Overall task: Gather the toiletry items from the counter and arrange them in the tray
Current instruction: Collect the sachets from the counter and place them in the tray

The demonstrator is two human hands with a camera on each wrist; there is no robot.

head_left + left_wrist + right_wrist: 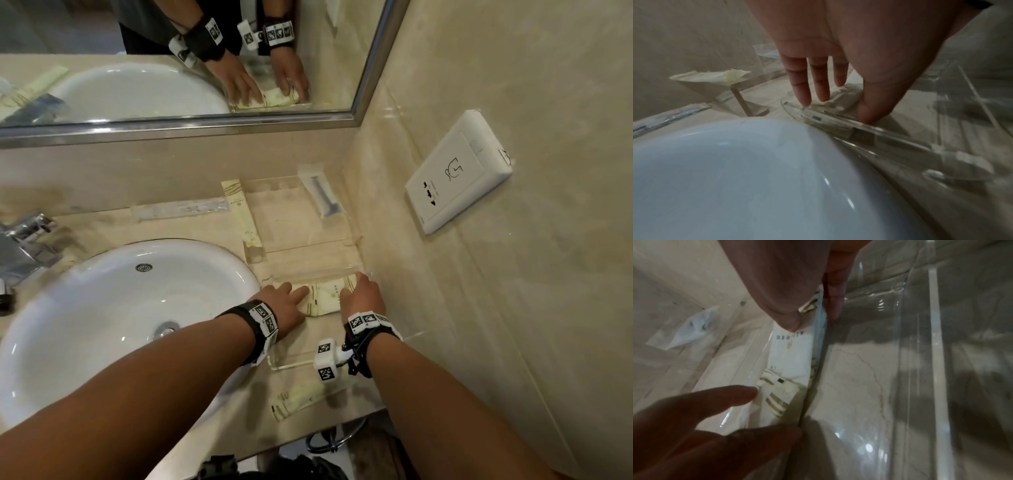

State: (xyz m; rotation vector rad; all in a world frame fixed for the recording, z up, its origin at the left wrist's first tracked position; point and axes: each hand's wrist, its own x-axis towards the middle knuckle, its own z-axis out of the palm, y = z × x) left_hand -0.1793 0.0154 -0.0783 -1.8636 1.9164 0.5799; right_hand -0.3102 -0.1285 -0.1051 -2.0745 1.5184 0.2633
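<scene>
Here, both hands are pressing on a cream packet (325, 298) lying in the clear tray (356, 255) beside the sink (102, 308) on the desk (191, 228). The left hand (284, 301), fingers straight, is touching its left end; the right hand (363, 298) grip is pinching its right edge.

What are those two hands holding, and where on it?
Both touch one cream packet: the left hand presses its left end with straight fingers, and the right hand pinches its right end.
</scene>
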